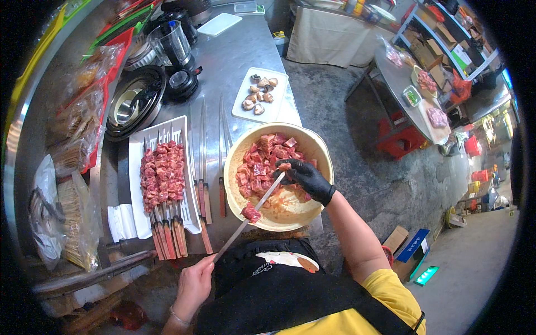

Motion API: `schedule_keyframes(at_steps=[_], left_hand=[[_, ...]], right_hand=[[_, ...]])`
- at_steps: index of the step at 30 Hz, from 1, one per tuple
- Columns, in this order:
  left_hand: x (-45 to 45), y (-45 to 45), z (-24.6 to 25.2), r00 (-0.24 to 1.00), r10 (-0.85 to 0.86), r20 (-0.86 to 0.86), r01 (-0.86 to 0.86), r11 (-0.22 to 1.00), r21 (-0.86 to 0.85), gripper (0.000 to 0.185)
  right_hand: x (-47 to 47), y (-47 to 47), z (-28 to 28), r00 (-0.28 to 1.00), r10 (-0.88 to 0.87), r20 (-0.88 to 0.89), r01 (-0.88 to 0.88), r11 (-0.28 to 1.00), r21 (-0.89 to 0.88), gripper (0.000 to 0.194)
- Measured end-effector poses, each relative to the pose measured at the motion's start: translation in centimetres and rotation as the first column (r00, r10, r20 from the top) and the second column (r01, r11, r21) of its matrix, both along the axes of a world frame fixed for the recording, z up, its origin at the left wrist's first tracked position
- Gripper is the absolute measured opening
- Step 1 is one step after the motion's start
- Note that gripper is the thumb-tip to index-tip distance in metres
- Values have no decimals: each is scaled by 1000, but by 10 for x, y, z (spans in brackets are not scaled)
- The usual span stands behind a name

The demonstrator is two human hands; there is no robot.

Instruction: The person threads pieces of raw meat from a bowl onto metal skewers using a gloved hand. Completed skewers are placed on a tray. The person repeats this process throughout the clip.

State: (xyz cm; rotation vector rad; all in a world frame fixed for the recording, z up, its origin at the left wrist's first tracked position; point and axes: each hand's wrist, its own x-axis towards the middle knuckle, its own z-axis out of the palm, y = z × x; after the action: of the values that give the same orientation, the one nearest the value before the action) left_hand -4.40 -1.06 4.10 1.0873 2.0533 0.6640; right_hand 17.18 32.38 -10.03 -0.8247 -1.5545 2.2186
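Observation:
My left hand, bare, is closed around the near end of a flat metal skewer. One chunk of raw meat is threaded partway along it, over the near rim of a cream plastic bowl. My right hand, in a black glove, pinches a small piece of meat at the skewer's far end. Cubes of raw meat fill the far part of the bowl. Left of it, loaded meat skewers with wooden handles lie side by side on a white slotted tray.
Bare skewers lie between tray and bowl. Mushroom pieces sit on a white board beyond the bowl. A black basin and a blender jug stand back left. A steel table holds more meat at right.

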Motion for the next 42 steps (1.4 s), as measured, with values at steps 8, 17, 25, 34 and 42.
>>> schedule_keyframes(at_steps=[8, 17, 25, 34, 42], left_hand=[[25, 3, -23, 997, -57, -50, 54, 997, -59, 27], [37, 26, -50, 991, -46, -125, 43, 999, -25, 27], [-9, 24, -45, 984, 176, 4, -176, 980, 92, 29], [-13, 2, -25, 984, 159, -86, -150, 984, 99, 28], [-11, -11, -19, 966, 241, 92, -248, 967, 65, 29]], right_hand=[[-3, -27, -9, 953, -210, 219, -58, 582, 811, 28], [-33, -100, -13, 950, -212, 227, -43, 635, 772, 31], [-82, -28, -18, 823, -336, 458, -172, 622, 764, 31], [-78, 20, -73, 967, 3, 254, -129, 867, 482, 30], [-91, -49, -25, 837, -176, 519, -356, 546, 759, 49]])
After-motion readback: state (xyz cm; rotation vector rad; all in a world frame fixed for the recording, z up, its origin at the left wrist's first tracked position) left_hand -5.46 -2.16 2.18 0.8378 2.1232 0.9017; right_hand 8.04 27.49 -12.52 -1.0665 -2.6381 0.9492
